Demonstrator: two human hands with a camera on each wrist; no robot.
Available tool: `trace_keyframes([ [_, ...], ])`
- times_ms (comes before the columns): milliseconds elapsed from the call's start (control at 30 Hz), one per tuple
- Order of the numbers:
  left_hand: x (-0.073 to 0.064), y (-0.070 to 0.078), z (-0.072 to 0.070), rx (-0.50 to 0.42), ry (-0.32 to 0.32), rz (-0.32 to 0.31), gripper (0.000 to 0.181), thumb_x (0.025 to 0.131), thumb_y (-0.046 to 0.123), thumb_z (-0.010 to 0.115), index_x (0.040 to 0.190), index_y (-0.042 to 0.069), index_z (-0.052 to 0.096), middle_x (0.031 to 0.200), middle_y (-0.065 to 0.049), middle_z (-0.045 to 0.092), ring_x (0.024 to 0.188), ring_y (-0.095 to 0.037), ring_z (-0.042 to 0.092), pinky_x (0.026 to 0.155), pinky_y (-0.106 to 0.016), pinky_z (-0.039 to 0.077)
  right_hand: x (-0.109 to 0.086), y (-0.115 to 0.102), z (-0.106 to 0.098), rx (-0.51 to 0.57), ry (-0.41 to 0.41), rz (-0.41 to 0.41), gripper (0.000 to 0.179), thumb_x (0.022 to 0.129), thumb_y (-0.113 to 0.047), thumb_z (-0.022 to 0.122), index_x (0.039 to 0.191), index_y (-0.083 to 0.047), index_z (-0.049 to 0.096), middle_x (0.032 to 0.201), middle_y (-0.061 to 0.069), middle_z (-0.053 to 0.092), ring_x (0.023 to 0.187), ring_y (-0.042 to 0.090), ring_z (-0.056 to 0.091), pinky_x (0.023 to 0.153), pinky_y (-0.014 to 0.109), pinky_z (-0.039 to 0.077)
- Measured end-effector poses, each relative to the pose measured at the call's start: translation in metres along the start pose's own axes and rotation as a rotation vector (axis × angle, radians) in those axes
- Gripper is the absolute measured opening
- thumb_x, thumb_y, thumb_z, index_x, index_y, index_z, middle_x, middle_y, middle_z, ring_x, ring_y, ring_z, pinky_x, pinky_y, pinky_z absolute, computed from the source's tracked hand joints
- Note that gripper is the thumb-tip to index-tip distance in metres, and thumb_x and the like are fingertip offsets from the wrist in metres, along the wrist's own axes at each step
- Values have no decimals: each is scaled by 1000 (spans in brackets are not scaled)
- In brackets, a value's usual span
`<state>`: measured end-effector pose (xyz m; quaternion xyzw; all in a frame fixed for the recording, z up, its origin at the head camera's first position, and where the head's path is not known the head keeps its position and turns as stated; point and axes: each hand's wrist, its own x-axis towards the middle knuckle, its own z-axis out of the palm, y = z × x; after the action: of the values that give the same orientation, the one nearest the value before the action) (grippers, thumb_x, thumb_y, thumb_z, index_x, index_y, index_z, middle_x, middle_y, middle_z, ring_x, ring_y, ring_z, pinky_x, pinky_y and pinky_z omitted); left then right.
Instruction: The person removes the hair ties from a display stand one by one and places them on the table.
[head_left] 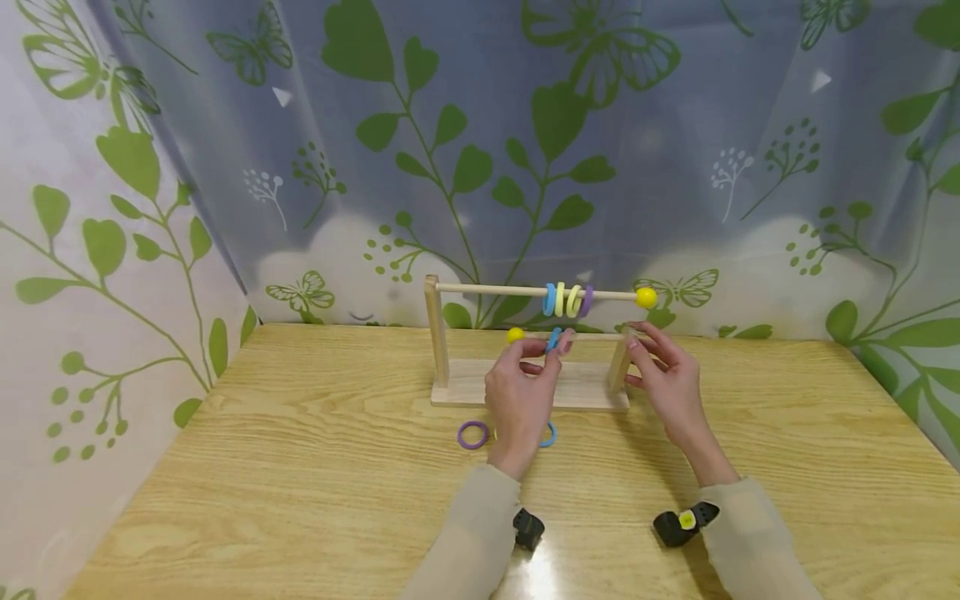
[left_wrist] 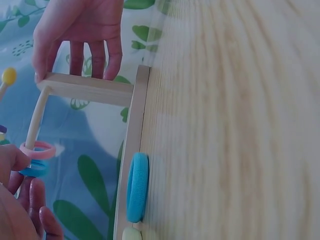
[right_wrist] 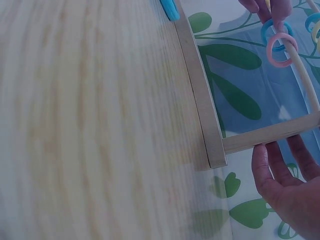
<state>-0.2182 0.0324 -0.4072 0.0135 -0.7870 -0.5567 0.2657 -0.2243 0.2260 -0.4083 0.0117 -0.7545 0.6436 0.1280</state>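
Observation:
A wooden stand (head_left: 465, 390) with two rods stands on the table. My left hand (head_left: 520, 396) pinches a blue hair tie (left_wrist: 35, 169) that is around the lower rod. Right beside it on the same rod is a pink hair tie (left_wrist: 44, 150). My right hand (head_left: 672, 381) grips the stand's right post (right_wrist: 270, 133) near its top, thumb on one side and fingers on the other. Around the upper rod hang a blue band (head_left: 549, 301), two pale yellow bands (head_left: 559, 301) and a purple band (head_left: 587, 302).
In front of the stand lie a purple hair tie (head_left: 460, 435) and a blue one (head_left: 554, 435), with a pale yellow one mostly hidden by my left hand. Yellow balls cap the upper rod (head_left: 615, 295) and lower rod. A patterned curtain (head_left: 480, 125) hangs behind the table (head_left: 300, 467).

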Motion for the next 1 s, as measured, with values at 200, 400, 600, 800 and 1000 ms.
trace_keyframes([
  [200, 0, 0, -3, -6, 3, -15, 12, 87, 23, 78, 97, 16, 77, 98, 3, 80, 70, -11, 70, 61, -23, 52, 0, 1, 0, -3, 1, -4, 51, 105, -28, 59, 149, -4, 50, 108, -27, 63, 99, -6, 63, 73, 18, 60],
  [400, 1, -2, -6, -25, 10, -22, 11, 87, 22, 77, 97, 16, 77, 98, 3, 80, 70, -11, 70, 62, -23, 53, -1, 0, 0, -1, -5, -6, 52, 105, -28, 58, 150, -4, 50, 108, -27, 63, 99, -5, 63, 73, 19, 60],
  [600, 2, -3, -7, -27, 20, -1, 11, 88, 21, 77, 96, 15, 77, 97, 3, 80, 70, -13, 70, 62, -22, 53, -1, 1, 0, 1, -4, -3, 52, 105, -28, 59, 150, -5, 50, 109, -26, 63, 100, -5, 63, 73, 18, 60],
  [800, 3, -3, -10, -21, 31, 15, 11, 88, 21, 77, 96, 14, 77, 96, 1, 80, 70, -16, 71, 62, -22, 53, 1, 1, 0, 18, 5, 1, 51, 104, -28, 60, 148, -4, 52, 109, -24, 64, 100, -4, 63, 73, 18, 60],
  [1000, 4, -2, -13, -22, 37, -17, 10, 88, 23, 78, 95, 16, 77, 95, 3, 80, 69, -13, 70, 62, -23, 53, 1, 2, 0, 16, 4, -4, 50, 104, -27, 60, 148, -4, 52, 108, -25, 65, 99, -5, 64, 72, 18, 60],
])
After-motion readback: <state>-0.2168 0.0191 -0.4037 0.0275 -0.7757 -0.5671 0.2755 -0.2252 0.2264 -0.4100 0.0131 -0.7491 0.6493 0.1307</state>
